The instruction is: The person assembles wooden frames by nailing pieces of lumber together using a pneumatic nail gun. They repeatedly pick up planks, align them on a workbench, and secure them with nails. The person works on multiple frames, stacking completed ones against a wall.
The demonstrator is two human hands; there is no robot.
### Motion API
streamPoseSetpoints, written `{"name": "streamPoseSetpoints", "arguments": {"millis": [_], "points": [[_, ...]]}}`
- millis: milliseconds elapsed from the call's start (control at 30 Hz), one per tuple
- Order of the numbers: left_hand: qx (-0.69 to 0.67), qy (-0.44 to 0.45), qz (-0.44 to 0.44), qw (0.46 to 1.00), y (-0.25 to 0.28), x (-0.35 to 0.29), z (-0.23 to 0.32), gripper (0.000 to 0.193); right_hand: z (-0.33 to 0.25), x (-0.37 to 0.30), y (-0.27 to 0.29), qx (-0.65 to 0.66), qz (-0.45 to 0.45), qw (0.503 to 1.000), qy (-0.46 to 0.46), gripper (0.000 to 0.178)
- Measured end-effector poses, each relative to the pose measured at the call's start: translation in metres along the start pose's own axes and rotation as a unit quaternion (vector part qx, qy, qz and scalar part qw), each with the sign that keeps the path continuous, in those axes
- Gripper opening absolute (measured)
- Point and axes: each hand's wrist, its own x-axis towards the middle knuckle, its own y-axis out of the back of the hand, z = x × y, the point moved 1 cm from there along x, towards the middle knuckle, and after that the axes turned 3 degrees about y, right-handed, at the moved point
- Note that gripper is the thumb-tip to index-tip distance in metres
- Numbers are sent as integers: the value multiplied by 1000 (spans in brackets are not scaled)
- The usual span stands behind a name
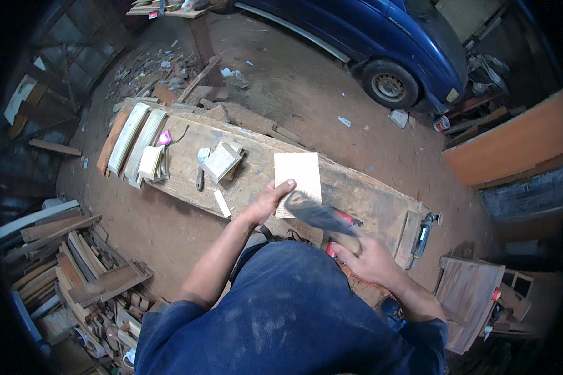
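Observation:
My left hand point(271, 202) grips the lower left edge of a pale rectangular wooden board point(298, 171), thumb on its face. My right hand point(370, 260) is closed round the light handle of a tool with a dark, broad head point(316, 214). Motion smears that head, so its exact kind is unclear. It crosses the board's lower right corner; whether they touch, I cannot tell. Both hands are over the near side of a long wooden workbench point(187, 178). Something red and black point(349, 219) shows partly behind the tool.
Left on the bench lie long planks point(129, 139), a pink tape measure point(164, 137) and stacked small wood blocks point(223, 162). An angle grinder point(424, 234) rests at its right end. Scrap wood point(94, 275) is heaped at lower left. A blue vehicle point(381, 37) stands beyond.

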Motion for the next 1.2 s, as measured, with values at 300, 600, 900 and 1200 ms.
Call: {"name": "streamPoseSetpoints", "arguments": {"millis": [300,600,900,1200], "points": [[35,-38,27,998,-3,3,-7,62,10,-4,-13,-35,-13,998,-52,60],[89,-110,88,986,13,1,-41,73,105,-31,-38,-2,184,964,-194,59],[111,-172,28,978,20,-30,-73,63,330,-101,-118,-185,317,859,-358,53],[375,-227,71,896,-19,3,-54,42,328,10,-238,61,215,930,-293,100]]}}
